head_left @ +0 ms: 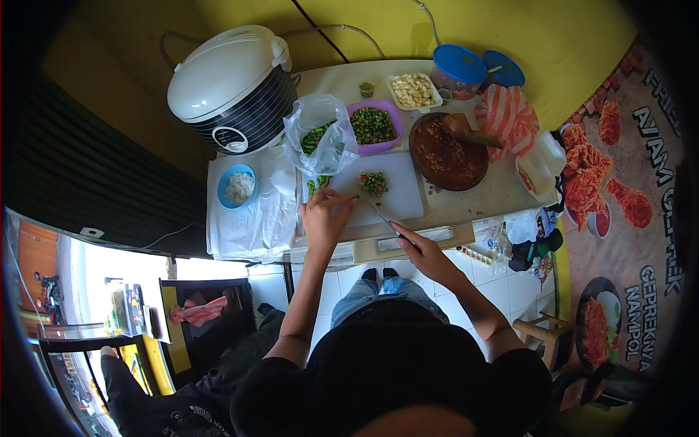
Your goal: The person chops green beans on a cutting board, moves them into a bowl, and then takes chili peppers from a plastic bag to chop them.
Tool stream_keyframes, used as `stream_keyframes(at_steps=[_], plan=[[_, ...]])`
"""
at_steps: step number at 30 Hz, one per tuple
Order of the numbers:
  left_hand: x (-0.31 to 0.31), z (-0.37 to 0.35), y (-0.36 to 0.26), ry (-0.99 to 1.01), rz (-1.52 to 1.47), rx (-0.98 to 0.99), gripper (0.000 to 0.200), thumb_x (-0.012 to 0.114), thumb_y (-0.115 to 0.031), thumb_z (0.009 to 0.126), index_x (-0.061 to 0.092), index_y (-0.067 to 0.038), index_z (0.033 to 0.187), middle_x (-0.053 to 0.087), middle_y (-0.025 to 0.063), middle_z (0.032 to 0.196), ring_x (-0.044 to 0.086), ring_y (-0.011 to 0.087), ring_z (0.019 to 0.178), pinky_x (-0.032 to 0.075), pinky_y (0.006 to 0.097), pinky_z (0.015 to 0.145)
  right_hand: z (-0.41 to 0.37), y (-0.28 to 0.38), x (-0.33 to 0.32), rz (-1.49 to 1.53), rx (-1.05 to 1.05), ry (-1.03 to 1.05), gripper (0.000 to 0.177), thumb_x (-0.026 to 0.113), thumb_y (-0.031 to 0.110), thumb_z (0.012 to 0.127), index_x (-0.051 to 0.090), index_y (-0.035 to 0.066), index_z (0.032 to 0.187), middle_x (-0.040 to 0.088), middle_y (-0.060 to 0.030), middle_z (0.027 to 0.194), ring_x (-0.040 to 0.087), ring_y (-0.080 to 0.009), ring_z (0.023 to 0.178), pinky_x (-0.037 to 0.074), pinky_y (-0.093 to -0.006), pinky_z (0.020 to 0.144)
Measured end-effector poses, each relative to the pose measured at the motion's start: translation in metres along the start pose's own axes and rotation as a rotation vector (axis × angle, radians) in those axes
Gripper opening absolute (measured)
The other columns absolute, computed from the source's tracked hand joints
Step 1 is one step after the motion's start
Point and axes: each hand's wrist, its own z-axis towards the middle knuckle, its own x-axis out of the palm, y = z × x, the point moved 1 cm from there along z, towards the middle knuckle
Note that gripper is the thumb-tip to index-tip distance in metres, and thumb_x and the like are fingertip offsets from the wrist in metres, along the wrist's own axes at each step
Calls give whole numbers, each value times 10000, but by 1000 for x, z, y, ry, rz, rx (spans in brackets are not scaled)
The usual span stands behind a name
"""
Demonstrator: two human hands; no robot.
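Observation:
My right hand (422, 255) is closed around the dark handle of a knife (381, 215), whose blade points up and left over the white cutting board (404, 191). At the board's front, my left hand (325, 218) pinches a small green chili (354, 197) near the knife tip; the fingers hide most of it. Just above lies a heap of chopped green and red chilies (373, 183). Several whole green chilies (317, 182) rest left of the heap, beside my left fingers. Behind them stands an open clear plastic bag (331, 113) with more green chilies inside.
A purple tub (397, 116) of chopped green pieces, a white tray (394, 92) of pale cloves, and a stone mortar (466, 175) with a pestle (477, 136) line the back. Left are a blue bowl (224, 197) of rice and a rice cooker (226, 73). Another person (196, 393) is at lower left.

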Motion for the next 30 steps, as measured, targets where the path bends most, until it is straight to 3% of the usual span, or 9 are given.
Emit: stream_keyframes(at_steps=[3,5,9,14,17,19,20,27,30], plan=[[-2,1,2,17,-25,-13,168,795,-289,778,799,-179,905,658,8,920,624,206,921,406,380,809,-5,1,-1,12,58,-18,456,452,231,1053,407,122,1494,611,-186,1305,599,-158,1006,429,-298,951],[-1,1,2,12,-24,-2,163,793,-283,778,797,-180,906,649,2,915,615,200,918,393,377,801,-12,14,-12,44,307,43,455,452,235,1054,410,119,1492,594,-189,1332,597,-181,1080,424,-310,976],[4,-1,3,-4,-18,23,160,790,-270,776,794,-184,911,629,-13,899,596,192,904,380,372,775,-23,15,-33,37,499,-39,452,449,255,1056,418,120,1487,618,-174,1285,606,-182,1023,441,-305,941],[7,-1,3,13,-8,20,168,785,-295,795,795,-186,922,647,0,937,606,198,958,376,368,818,-18,10,-49,-35,450,-180,447,453,280,1059,429,146,1484,636,-161,1203,573,-167,885,460,-285,841],[10,0,4,-5,-3,34,158,792,-296,787,797,-189,903,642,-9,945,599,192,946,372,368,823,-12,7,-42,-31,294,-165,447,462,264,1055,425,168,1490,636,-125,984,459,-127,689,450,-271,712],[11,-1,6,-37,-6,58,149,802,-291,776,797,-191,886,637,-14,945,595,183,935,368,368,829,-5,14,-35,-32,246,-112,449,470,255,1052,423,182,1493,582,-91,833,370,-112,631,428,-268,652],[12,-1,7,-42,-22,67,146,807,-287,768,796,-191,877,634,-15,944,594,177,927,365,367,832,-1,13,-32,-29,249,-82,451,476,250,1051,423,184,1494,485,-61,752,383,-103,640,421,-258,665],[13,-5,6,-89,-50,97,141,824,-256,739,792,-178,852,618,-21,951,588,149,873,351,360,840,21,11,-7,-38,47,50,461,488,215,1042,417,210,1497,478,-58,751,420,-117,678,430,-259,699],[13,-6,8,-101,-53,100,143,821,-246,738,792,-173,858,616,-20,958,586,148,869,350,360,837,25,23,-8,-77,142,128,451,490,194,1042,431,146,1487,560,-49,878,430,-93,732,427,-238,727]])
